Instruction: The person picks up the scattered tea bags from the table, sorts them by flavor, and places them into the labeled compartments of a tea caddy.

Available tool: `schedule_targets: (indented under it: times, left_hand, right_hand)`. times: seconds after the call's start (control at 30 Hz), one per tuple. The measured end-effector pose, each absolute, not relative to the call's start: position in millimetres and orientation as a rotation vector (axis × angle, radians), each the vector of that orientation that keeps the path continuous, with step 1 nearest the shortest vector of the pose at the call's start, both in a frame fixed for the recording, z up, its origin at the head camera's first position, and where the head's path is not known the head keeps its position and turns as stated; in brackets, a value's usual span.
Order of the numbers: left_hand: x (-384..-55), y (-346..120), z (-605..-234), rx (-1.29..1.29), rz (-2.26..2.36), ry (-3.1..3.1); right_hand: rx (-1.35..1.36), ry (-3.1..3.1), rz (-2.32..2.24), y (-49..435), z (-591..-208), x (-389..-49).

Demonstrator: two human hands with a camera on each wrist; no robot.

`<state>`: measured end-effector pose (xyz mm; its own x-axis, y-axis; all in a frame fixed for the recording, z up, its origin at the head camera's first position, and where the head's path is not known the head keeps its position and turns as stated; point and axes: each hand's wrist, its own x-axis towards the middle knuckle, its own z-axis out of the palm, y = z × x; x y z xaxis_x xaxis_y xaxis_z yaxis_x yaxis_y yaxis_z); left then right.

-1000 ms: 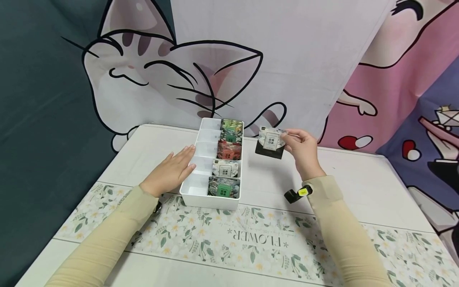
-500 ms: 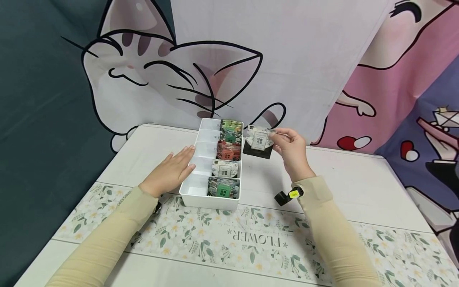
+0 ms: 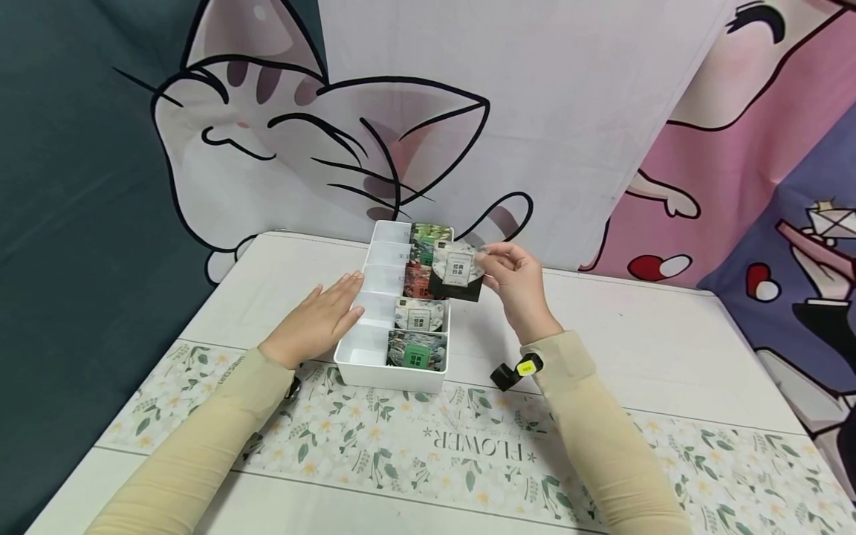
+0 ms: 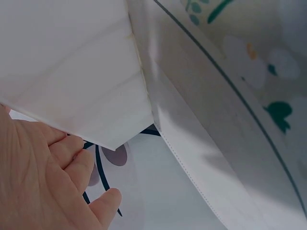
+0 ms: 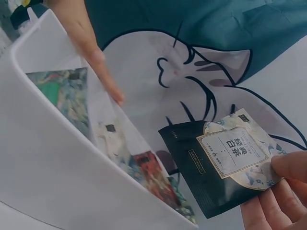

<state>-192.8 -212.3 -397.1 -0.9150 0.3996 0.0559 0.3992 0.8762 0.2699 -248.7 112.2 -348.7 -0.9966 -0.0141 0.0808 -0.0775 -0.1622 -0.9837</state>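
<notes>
My right hand [image 3: 520,286] pinches the right edge of a white-and-black tea sachet [image 3: 458,269] between thumb and fingers. It hovers over the right side of a white divided box [image 3: 390,377], partly covering the red sachet [image 3: 416,282] inside. My left hand [image 3: 314,323] rests on the box's left rim with straight fingers. Along the box's right half stand a green sachet [image 3: 414,351] nearest, a white sachet [image 3: 419,316], the red one and greenish ones [image 3: 428,233] behind. In the right wrist view the held sachet [image 5: 230,163] faces the camera, apart from the box wall [image 5: 72,148].
The box's left compartments [image 3: 381,279] show bare white walls. A floral strip [image 3: 374,446] crosses the white table [image 3: 635,334] in front. A cat-printed cloth [image 3: 414,148] hangs close behind the table's back edge.
My right hand has carried the white-and-black sachet leftward, from beside the box to over its right edge. The left hand and the box have stayed in place.
</notes>
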Motion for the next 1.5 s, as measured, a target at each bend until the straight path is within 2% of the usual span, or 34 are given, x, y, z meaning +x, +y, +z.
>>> schedule_targets:
  times: [0.8,1.5]
  left_hand:
    - [-192.1,-211.9,-395.6,0.645,0.451,3.029]
    - [-192.5,-212.0,-396.6,0.65,0.459,3.029]
  right_hand:
    - [0.12,-2.087,2.418,72.6,-375.6,-239.3]
    - [0.276,-2.345,2.223,86.5,-384.4,-230.3]
